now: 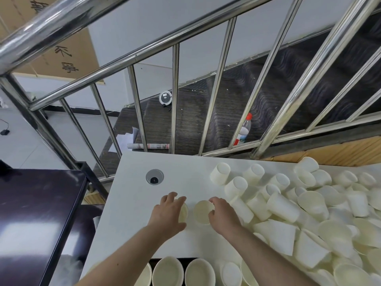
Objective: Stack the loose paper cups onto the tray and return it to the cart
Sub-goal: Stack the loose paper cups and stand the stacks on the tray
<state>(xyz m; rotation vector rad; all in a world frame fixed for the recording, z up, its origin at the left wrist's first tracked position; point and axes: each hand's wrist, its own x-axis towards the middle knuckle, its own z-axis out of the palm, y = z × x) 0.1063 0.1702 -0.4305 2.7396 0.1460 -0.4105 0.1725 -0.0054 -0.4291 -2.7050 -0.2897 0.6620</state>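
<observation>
A dark cart top [37, 213] stands at far left, beside a white counter [132, 203] with a round grommet [154, 177] set into it. On the counter, a person's left hand [168, 213] curls around an upright paper cup [183, 212], the fingers [175, 200] bent over its far rim and the thumb at its near side, so most of the cup is hidden beneath the palm. Just beside it, the right hand [221, 215] pinches a second upright cup [203, 211] at its right rim, fingertips over the lip and its open mouth in full view. To the right, loose paper cups [309, 213] lie heaped, many on their sides. At the lower edge, more cups [181, 272] stand mouth-up on a dark tray [186, 261]. Steel railing [175, 96] runs behind the counter, a plastic bottle [243, 131] beyond it.
</observation>
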